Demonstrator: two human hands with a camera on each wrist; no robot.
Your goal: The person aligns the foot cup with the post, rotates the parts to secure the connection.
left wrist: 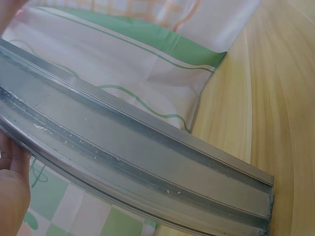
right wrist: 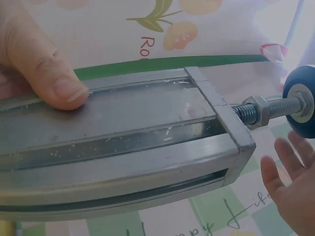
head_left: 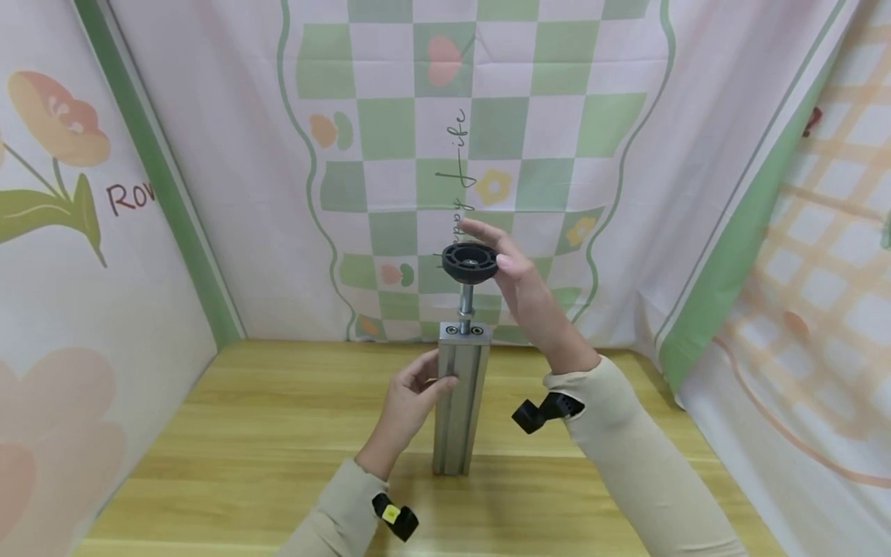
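A grooved aluminium profile stands upright on the table in the head view. A threaded stud with a nut rises from its end plate and bears a round black levelling foot, cup side up. My left hand grips the profile's upper part from the left, its thumb on the near face and its fingers mostly hidden behind. Beside the foot's right edge is my right hand, fingers extended, index fingertip at the rim. Whether it touches is unclear; in the right wrist view those fingers look apart from the foot.
The wooden table carries the profile. Patterned cloth hangs behind it, with more cloth on the left and right. Each sleeve has a black wrist camera mount near the cuff.
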